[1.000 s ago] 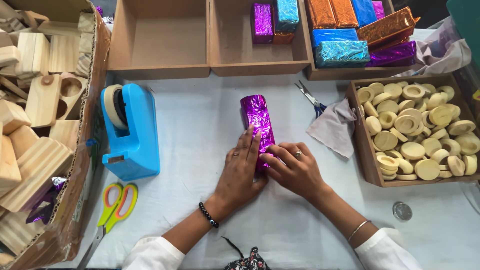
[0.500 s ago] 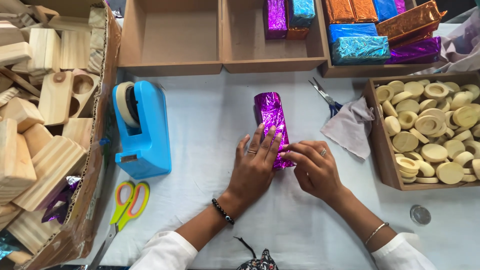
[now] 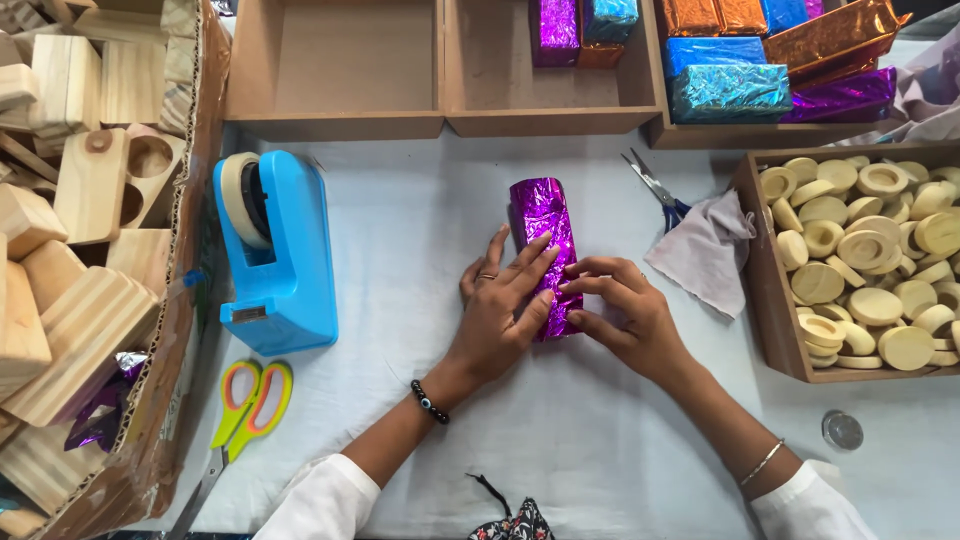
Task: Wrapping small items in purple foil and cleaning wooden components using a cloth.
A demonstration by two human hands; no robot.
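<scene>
A block wrapped in shiny purple foil (image 3: 540,222) lies lengthwise on the white table cover in the middle of the head view. My left hand (image 3: 500,310) lies flat on its near half, fingers spread and pressing the foil down. My right hand (image 3: 622,318) touches the block's near right edge, its fingertips pinching the foil there. The block's near end is hidden under both hands.
A blue tape dispenser (image 3: 275,250) stands left of the block, yellow-handled scissors (image 3: 245,410) near it. A cardboard box of wooden blocks (image 3: 70,250) fills the left. Blue-handled scissors (image 3: 655,190) and a grey cloth (image 3: 705,250) lie right. A tray of wooden discs (image 3: 865,255) sits further right, trays with foil-wrapped blocks (image 3: 725,90) at the back.
My view has shifted, so everything sits a little lower and to the right in the picture. Both hands stay on the purple block, the left fingers now lying further across it.
</scene>
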